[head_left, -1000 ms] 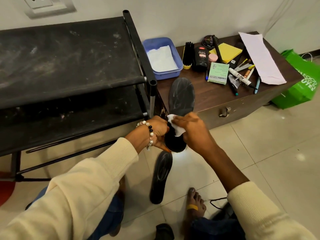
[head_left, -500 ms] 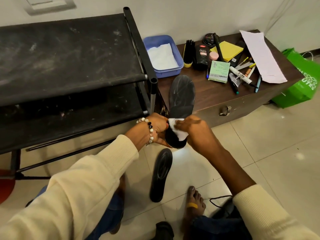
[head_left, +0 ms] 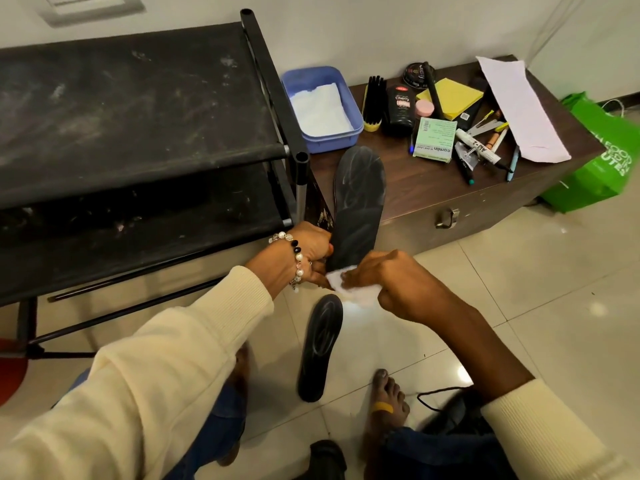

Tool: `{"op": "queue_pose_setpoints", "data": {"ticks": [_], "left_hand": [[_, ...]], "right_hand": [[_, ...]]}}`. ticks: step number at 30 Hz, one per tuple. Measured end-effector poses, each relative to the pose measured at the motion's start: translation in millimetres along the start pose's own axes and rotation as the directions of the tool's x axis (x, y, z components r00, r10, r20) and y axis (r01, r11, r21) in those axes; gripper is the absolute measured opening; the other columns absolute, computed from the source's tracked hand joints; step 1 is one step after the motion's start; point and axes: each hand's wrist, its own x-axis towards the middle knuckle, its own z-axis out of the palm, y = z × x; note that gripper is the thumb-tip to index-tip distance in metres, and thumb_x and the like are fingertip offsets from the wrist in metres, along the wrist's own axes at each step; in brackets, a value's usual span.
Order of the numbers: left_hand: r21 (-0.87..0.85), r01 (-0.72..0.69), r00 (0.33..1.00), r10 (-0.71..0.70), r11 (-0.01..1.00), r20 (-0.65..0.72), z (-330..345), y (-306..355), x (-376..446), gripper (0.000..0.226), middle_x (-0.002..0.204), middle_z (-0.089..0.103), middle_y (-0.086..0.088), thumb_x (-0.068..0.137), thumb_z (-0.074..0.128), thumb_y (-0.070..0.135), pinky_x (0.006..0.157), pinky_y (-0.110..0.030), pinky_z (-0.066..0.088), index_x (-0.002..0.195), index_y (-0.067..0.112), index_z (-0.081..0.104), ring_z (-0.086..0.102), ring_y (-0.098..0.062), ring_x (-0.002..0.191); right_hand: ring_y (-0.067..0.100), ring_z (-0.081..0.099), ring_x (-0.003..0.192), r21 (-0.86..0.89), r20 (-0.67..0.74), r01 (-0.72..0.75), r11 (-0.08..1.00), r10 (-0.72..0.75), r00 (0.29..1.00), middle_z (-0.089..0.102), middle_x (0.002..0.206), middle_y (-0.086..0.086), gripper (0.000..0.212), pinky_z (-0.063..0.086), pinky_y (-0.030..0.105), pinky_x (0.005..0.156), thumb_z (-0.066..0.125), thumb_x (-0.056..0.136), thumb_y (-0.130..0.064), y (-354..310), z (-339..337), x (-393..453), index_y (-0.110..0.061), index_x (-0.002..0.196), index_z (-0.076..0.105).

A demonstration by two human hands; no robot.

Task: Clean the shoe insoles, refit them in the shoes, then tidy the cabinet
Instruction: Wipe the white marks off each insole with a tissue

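The left hand grips the raised insole at its heel end. The right hand, gripping a white tissue, has moved down to the heel, probably finishing a wiping stroke. The second insole lies on the near floor.

Green bag on floor at the chest's right end; wall socket above black rack.

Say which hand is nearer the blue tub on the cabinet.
Left. The left hand grips the held insole's edge, below the blue tub; the right hand, wiping with the tissue, sits lower and farther right.
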Motion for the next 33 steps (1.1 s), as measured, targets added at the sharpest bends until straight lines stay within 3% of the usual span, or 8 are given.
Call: {"op": "queue_pose_setpoints", "data": {"ticks": [6,9,12,17,22,25,29,33], "left_hand": [[0.202,-0.112,0.986,0.134,0.973,-0.098,-1,1,14,0.03,0.12,0.06,-0.023,0.096,0.042,0.0,0.092,-0.051,0.051,0.122,-0.003,0.056,0.059,-0.04,0.11],[0.261,-0.101,0.983,0.137,0.96,-0.125,-3,-2,26,0.029,0.118,0.061,-0.024,0.097,0.044,0.005,0.092,-0.05,0.052,0.121,-0.002,0.057,0.061,-0.04,0.107],[0.212,-0.091,0.982,0.123,0.973,-0.146,-2,-6,36,0.032,0.115,0.062,-0.017,0.095,0.052,0.02,0.09,-0.051,0.052,0.12,0.002,0.056,0.061,-0.037,0.105],[0.275,-0.161,0.961,0.214,0.948,-0.173,15,-15,26,0.083,0.118,0.058,-0.011,0.066,0.079,0.055,0.09,-0.048,0.052,0.126,0.009,0.044,0.059,-0.034,0.106],[0.55,-0.235,0.893,0.402,0.802,-0.204,30,-23,23,0.084,0.119,0.052,-0.013,0.072,0.081,0.035,0.088,-0.041,0.052,0.13,0.011,0.025,0.058,-0.031,0.102],[0.648,-0.261,0.873,0.461,0.715,-0.158,28,-27,18,0.084,0.109,0.054,-0.012,0.076,0.074,0.036,0.071,-0.034,0.051,0.135,0.014,0.019,0.057,-0.026,0.085],[0.747,-0.222,0.887,0.448,0.626,-0.112,19,-31,12,0.098,0.123,0.041,-0.017,0.075,0.067,0.053,0.075,-0.035,0.05,0.146,0.025,0.006,0.056,-0.033,0.096],[0.828,-0.15,0.878,0.457,0.54,-0.139,17,-34,11,0.105,0.135,0.028,-0.017,0.071,0.063,0.069,0.084,-0.04,0.05,0.148,0.029,0.003,0.051,-0.039,0.109]], "right_hand": [[0.015,0.063,0.086,0.392,-0.075,-0.16,0.906,0.205,0.976,0.069,0.099,0.004,0.023,0.056,0.031,0.079,0.066,0.084,-0.001,28,-23,-16,-0.018,0.098,0.071],[0.011,0.057,0.074,0.756,-0.243,-0.223,0.616,0.581,0.777,0.062,0.086,0.002,0.013,0.049,0.018,0.061,0.056,0.092,-0.007,30,-29,-8,-0.012,0.1,0.065],[0.011,0.055,0.07,0.928,-0.12,-0.226,0.295,0.813,0.57,0.06,0.082,-0.002,0.014,0.045,0.018,0.051,0.055,0.093,-0.012,29,-32,4,-0.013,0.105,0.062],[0.016,0.055,0.075,0.963,0.03,-0.245,0.111,0.862,0.507,0.057,0.087,0.0,0.027,0.048,0.028,0.056,0.068,0.084,-0.031,26,-36,15,-0.017,0.103,0.055],[0.023,0.053,0.095,0.963,-0.031,-0.231,0.138,0.911,0.412,0.053,0.11,0.006,0.042,0.049,0.043,0.083,0.071,0.082,-0.024,31,-40,25,-0.017,0.115,0.047],[0.022,0.055,0.099,0.808,-0.324,-0.338,0.482,0.843,0.429,0.059,0.118,0.01,0.035,0.048,0.047,0.09,0.068,0.085,-0.02,36,-39,30,-0.014,0.117,0.056],[0.027,0.061,0.104,0.317,-0.506,-0.42,0.85,0.526,0.684,0.066,0.114,0.011,0.031,0.047,0.034,0.088,0.061,0.09,-0.013,40,-36,34,-0.013,0.121,0.063],[0.024,0.041,0.128,-0.168,-0.142,-0.451,0.876,0.432,0.891,0.045,0.142,0.006,0.048,0.032,0.027,0.107,0.056,0.093,-0.015,42,-29,40,-0.019,0.14,0.044]]}}
